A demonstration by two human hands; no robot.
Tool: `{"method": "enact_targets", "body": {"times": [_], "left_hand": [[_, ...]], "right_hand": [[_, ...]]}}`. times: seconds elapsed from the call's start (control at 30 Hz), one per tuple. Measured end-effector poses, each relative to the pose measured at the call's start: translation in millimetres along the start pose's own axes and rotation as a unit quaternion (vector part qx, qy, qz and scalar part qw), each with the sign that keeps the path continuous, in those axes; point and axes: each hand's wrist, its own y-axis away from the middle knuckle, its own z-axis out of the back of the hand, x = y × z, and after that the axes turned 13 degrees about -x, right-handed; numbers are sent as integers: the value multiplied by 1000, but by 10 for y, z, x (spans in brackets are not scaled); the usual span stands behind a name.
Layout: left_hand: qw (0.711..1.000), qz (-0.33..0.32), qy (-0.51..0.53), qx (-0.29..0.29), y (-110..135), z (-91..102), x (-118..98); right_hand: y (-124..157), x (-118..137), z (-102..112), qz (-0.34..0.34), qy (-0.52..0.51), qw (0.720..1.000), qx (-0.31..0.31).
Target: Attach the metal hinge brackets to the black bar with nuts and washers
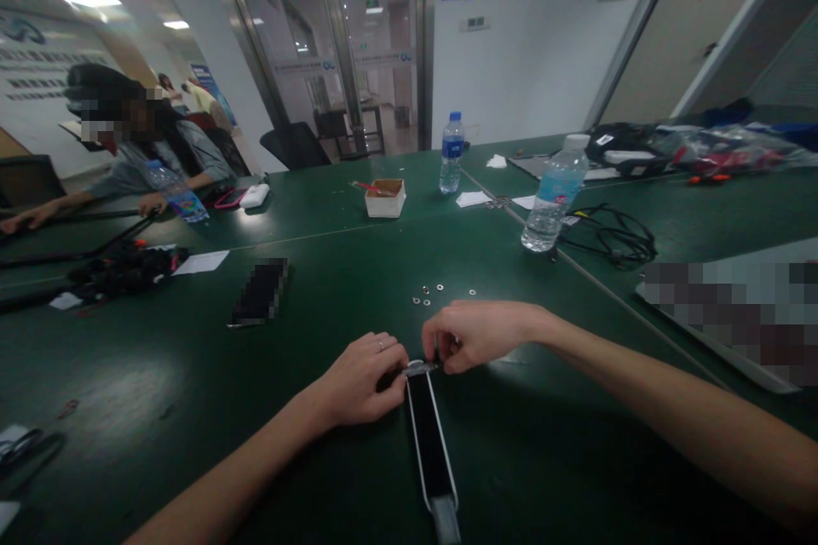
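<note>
A long, narrow piece with a white rim and a black face (429,434) lies on the green table, pointing away from me. Across its far end sits a small grey metal part (420,369). My left hand (361,379), wearing a ring, is closed at the left end of that part, thumb and fingers pressed together on it. At the right end my right hand (479,334) is bent down in a pinch around something small and dark that its fingers mostly hide. A grey band (446,519) continues from the near end. Several small washers (427,302) lie just beyond my hands.
Two water bottles, one small (452,155) and one large (553,200), stand behind a small box (384,203) and near black cables (607,234). A phone (261,293) lies left, a laptop (734,315) right. Across the table at left sits a person (185,145).
</note>
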Motion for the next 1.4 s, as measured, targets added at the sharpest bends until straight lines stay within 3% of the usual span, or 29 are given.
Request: {"method": "enact_targets", "body": {"times": [0.77,0.97,1.4], "left_hand": [[1000,5,10,2,12,1,9],[1000,6,16,-5,2,5,7],[1000,-10,15,-19,6,-21,20]], "right_hand": [[-25,-42,-12,34,-22,999,-24],[-28,-47,-25,17,-30,999,10],[-46,-67,-99,31,-22,999,-27]]}}
